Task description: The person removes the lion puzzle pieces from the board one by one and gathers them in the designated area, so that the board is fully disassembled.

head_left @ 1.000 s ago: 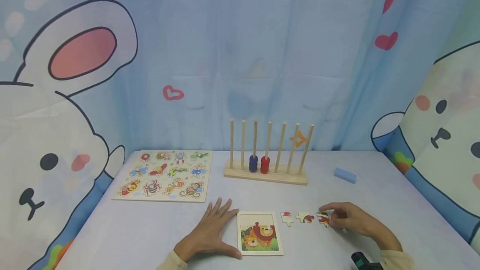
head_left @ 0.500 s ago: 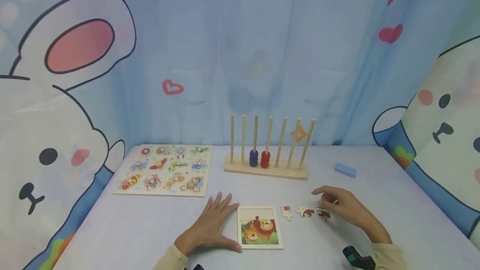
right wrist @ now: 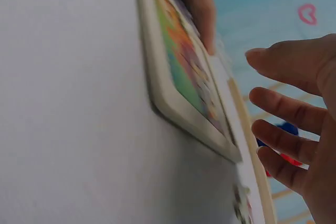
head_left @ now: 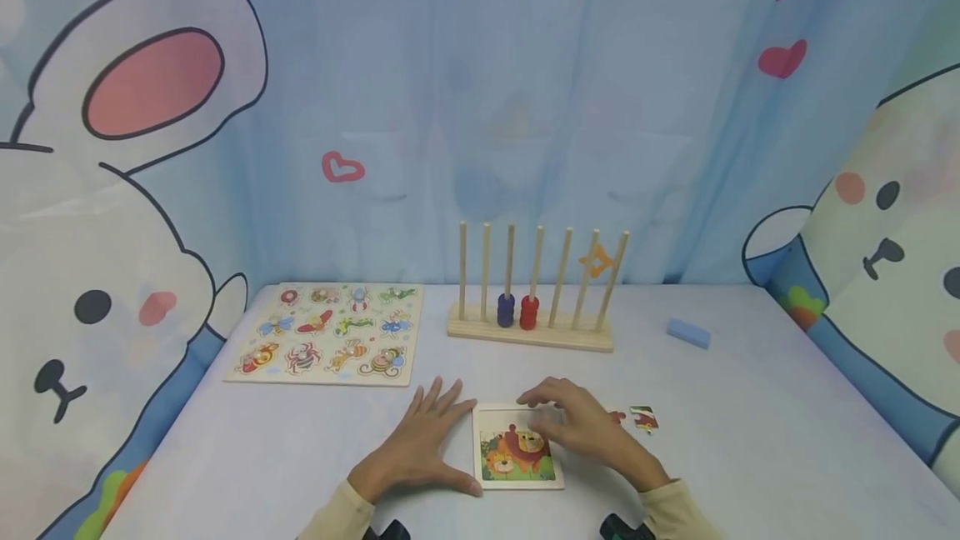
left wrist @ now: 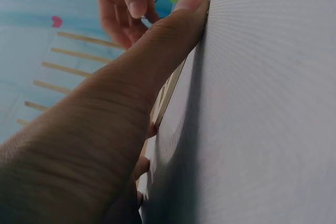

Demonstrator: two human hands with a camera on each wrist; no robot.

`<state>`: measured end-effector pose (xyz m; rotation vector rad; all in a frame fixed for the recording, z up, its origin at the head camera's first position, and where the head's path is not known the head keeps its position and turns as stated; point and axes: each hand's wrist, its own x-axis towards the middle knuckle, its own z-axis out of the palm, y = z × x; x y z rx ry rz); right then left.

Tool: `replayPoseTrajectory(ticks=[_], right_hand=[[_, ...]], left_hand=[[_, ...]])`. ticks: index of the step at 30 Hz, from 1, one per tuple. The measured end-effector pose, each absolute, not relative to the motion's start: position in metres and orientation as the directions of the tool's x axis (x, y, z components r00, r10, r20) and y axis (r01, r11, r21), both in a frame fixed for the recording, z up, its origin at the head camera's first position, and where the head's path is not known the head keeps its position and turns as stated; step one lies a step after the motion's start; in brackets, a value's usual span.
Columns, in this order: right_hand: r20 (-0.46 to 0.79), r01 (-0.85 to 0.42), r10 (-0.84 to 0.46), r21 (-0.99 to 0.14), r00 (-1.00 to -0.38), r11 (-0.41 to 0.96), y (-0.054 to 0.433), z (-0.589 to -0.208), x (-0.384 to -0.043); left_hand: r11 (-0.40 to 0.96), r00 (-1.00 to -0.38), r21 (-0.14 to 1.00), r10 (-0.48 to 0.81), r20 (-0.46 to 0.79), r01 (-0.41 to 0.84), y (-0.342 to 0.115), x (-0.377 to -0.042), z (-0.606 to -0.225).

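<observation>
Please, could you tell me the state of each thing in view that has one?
Puzzle: flat, partly filled, upper strip bare where visible
Loose pieces: outside puzzle, one partly hidden
Bug board: flat, places look filled
Rack: upright, rings on two pegs
Blue block: lying flat
Left hand: spread, touching puzzle
Right hand: above puzzle, fingers apart
Curtain: hanging

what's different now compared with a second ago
The right hand has left the rightmost loose piece and moved leftward over the lion puzzle; whether it holds anything is unclear. The leftmost piece's spot is now hidden behind it, the middle piece partly. Unchanged: the left hand at the puzzle's left edge, the bead rack and blue block.
</observation>
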<state>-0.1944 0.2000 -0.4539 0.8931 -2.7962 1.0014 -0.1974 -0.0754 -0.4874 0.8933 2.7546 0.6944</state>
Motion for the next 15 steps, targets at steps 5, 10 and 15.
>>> replayPoseTrajectory(ticks=[5, 10, 15], right_hand=[[0.199, -0.599, -0.587, -0.486, -0.785, 0.636, 0.181, -0.465, -0.194], [0.222, -0.63, -0.603, -0.445, -0.767, 0.637, 0.176, -0.472, -0.191], [0.221, -0.627, -0.6, -0.44, -0.769, 0.642, 0.174, -0.473, -0.189]], left_hand=[[0.708, -0.8, 0.47, 0.6, -0.007, 0.527, -0.076, -0.199, -0.487], [0.703, -0.796, 0.473, 0.606, -0.007, 0.531, -0.076, -0.2, -0.486], [0.703, -0.797, 0.477, 0.604, -0.008, 0.527, -0.076, -0.199, -0.487]])
